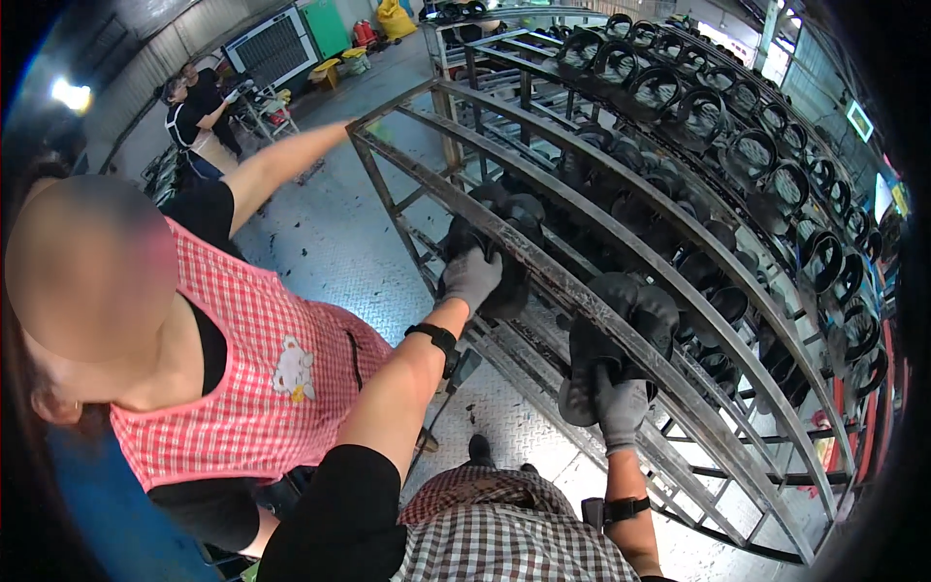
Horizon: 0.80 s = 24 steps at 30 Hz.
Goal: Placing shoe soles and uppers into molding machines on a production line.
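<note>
My left hand (472, 278), in a grey glove, is closed on a pair of black slide sandals (506, 299) at the near side of a metal rack (533, 256). Further right, my right hand (622, 407), gloved the same way, grips another black pair (586, 373) from below. Both pairs sit partly behind the rack's front rail, which covers some of their shape. My fingertips are partly hidden by the dark sandals.
A co-worker in a red checked apron (262, 359) stands close on my left, one arm stretched to the rack's far corner. Many black sandals (703, 114) fill rack tiers at the right. Two people (199, 121) work further back, near a green cabinet (325, 29).
</note>
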Each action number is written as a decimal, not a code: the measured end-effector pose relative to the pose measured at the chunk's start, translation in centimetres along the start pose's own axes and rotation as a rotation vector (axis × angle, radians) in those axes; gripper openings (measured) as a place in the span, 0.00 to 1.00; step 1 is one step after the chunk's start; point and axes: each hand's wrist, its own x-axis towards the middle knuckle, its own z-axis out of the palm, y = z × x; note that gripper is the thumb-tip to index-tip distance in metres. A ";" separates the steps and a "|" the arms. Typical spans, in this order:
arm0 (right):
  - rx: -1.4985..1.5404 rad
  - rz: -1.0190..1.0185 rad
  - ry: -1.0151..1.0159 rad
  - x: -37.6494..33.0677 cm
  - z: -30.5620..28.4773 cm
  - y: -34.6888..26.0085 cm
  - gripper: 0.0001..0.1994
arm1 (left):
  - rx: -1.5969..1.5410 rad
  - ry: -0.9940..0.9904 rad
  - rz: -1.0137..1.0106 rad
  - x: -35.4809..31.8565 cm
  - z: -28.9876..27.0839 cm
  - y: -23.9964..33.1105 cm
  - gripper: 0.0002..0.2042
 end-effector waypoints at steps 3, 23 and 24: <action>0.040 -0.075 0.060 0.1 1.7 1.4 0.29 | -0.067 0.009 0.020 -3.7 1.2 -0.9 0.25; 0.459 -0.800 -0.066 1.4 5.2 6.1 0.23 | -0.299 0.429 -0.783 -48.7 -5.1 -15.4 0.28; 0.492 -0.822 -0.194 1.2 5.8 5.2 0.22 | -0.312 0.593 -0.774 -51.1 -4.7 -17.0 0.26</action>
